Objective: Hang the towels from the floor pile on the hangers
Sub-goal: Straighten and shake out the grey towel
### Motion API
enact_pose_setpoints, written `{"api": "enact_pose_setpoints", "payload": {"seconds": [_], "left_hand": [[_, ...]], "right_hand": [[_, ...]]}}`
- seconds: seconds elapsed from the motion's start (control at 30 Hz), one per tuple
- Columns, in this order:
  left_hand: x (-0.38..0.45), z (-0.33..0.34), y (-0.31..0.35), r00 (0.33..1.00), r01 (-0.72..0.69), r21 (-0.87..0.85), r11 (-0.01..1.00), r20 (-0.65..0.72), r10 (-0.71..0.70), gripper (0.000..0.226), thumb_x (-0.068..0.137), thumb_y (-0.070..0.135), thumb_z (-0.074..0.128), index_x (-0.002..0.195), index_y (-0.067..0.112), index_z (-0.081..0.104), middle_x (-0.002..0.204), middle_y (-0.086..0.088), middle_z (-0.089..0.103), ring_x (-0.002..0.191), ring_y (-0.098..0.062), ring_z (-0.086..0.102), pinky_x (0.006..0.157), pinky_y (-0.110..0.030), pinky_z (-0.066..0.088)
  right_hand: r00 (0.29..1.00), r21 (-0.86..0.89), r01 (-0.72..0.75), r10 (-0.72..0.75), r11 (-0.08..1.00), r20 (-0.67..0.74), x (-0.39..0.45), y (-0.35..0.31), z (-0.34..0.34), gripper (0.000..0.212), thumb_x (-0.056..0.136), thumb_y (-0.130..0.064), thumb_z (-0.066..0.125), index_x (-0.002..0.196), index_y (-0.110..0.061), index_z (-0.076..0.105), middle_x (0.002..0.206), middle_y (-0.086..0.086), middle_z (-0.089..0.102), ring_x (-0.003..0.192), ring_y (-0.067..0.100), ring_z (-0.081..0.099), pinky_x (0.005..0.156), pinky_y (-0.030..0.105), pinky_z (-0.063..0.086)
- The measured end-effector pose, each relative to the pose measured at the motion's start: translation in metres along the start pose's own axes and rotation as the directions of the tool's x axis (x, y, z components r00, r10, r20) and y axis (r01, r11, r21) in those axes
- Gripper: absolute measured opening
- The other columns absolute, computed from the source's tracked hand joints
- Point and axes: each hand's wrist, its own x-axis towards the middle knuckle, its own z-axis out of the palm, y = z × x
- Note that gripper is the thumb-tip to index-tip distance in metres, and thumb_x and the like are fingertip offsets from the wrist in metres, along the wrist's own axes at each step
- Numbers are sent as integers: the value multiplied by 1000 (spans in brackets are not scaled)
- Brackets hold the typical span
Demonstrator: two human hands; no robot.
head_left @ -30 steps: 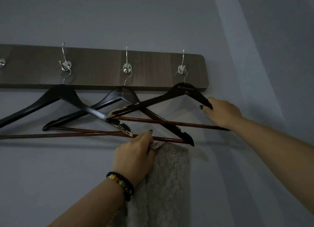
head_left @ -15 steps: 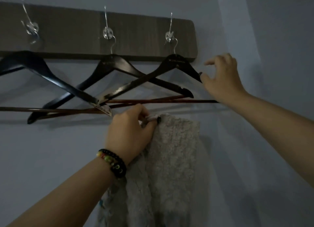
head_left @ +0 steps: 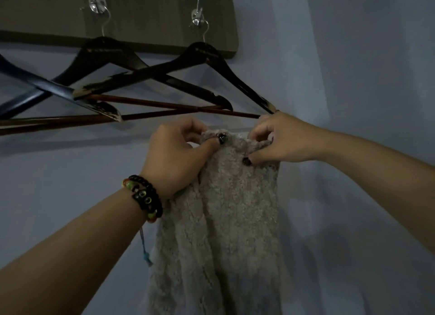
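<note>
Grey, shaggy towel hung just below the rightmost hanger, its top edge pinched in the closed grip of the left hand and the right hand. If threaded carelessly, it could have snagged the crossed bars or knocked the tangled hangers off their hooks. Faint print on the hanger shoulders was unreadable.

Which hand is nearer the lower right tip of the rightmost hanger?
Right. The right hand sits just below that tip of the rightmost hanger, almost touching it, while pinching the towel. The left hand grips the towel's other top corner, farther left of the tip.
</note>
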Motion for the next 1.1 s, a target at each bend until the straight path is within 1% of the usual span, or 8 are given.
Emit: {"api": "enact_pose_setpoints", "payload": {"seconds": [0.13,0.27,0.4,0.47,0.6,0.7,0.93,1.1], "left_hand": [[4,11,0,996,-21,20,1000,87,19,9,85,29,71,81,24,65,79,8,70,58,-2,61,61,-29,54],[18,26,4,984,-69,120,990,174,47,7,89,28,66,84,22,66,82,15,66,76,-4,65,70,-28,57],[37,39,6,980,-144,233,962,169,106,9,92,32,61,89,24,64,90,16,64,73,3,56,65,-18,47],[46,45,7,974,-217,326,920,143,179,10,94,32,55,96,24,60,88,8,63,66,-4,53,62,-29,48],[65,58,12,971,-235,461,856,157,182,18,98,34,43,104,19,49,81,1,59,67,-22,54,60,-37,45],[77,61,10,984,-179,581,794,90,156,25,98,42,39,103,19,47,96,-2,62,79,-27,59,62,-39,45],[83,39,-10,986,-100,767,633,-11,169,26,97,39,44,110,17,52,107,-5,59,77,-26,60,55,-33,42],[80,27,-22,992,-125,732,670,69,109,24,96,37,47,109,20,57,104,-2,63,88,-23,61,70,-43,54]], "right_hand": [[995,-288,-19,-11,957,-102,-5,-1,-1,22,73,-33,79,93,-25,74,84,-11,46,83,10,47,69,26,40],[964,-428,-267,235,863,-127,3,3,-3,26,75,-20,73,99,-10,73,85,1,66,73,18,61,59,23,44],[904,-276,-418,428,865,-29,17,7,-19,20,80,-8,65,98,0,67,62,5,64,48,16,55,45,18,42],[884,-91,-459,464,884,55,24,12,-28,18,89,-5,53,101,7,61,58,7,68,38,13,56,36,15,37],[868,350,-490,485,799,108,33,19,-34,24,99,-8,35,97,8,52,66,12,72,52,23,67,41,21,44],[882,604,-402,468,688,55,44,27,-35,36,101,-14,34,76,-1,56,64,9,72,64,23,69,64,25,54],[883,891,-40,433,452,-179,79,36,-30,15,101,-18,38,104,-13,51,65,4,73,66,19,71,58,25,58],[841,855,130,401,502,-364,101,34,-11,20,97,-16,45,105,-11,63,87,4,75,73,13,73,59,23,55]]}}
